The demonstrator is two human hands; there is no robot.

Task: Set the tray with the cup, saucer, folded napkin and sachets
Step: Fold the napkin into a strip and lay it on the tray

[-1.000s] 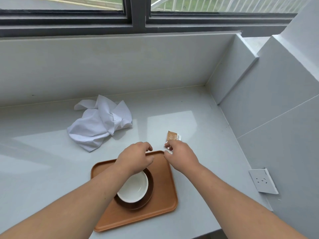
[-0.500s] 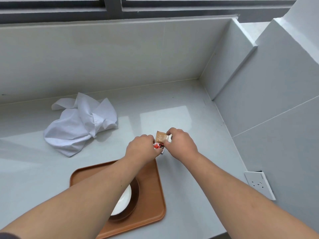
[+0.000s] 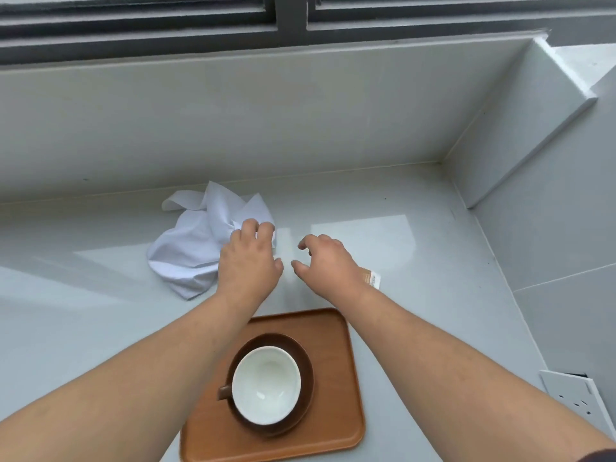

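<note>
An orange-brown tray [image 3: 346, 425] lies on the grey counter near me. On it a dark brown saucer [image 3: 305, 358] carries a cup [image 3: 266, 385], white inside, with a brown handle pointing left. A crumpled white napkin [image 3: 190, 248] lies unfolded on the counter beyond the tray, to the left. My left hand [image 3: 248, 261] hovers at the napkin's right edge, fingers spread and touching the cloth. My right hand [image 3: 325, 261] is open just right of it, above the counter. A brown and white sachet [image 3: 371, 279] peeks out on the counter beside my right wrist; any other sachet is hidden.
A grey wall with a window frame [image 3: 293, 21] runs behind the counter. A tiled wall closes the right side, with a white power socket [image 3: 575, 398] low on it. The counter's near edge is beside the tray.
Both hands let go of the sachets and moved left and away toward the napkin. The view swung, so the tray with cup and saucer now shows in full.
</note>
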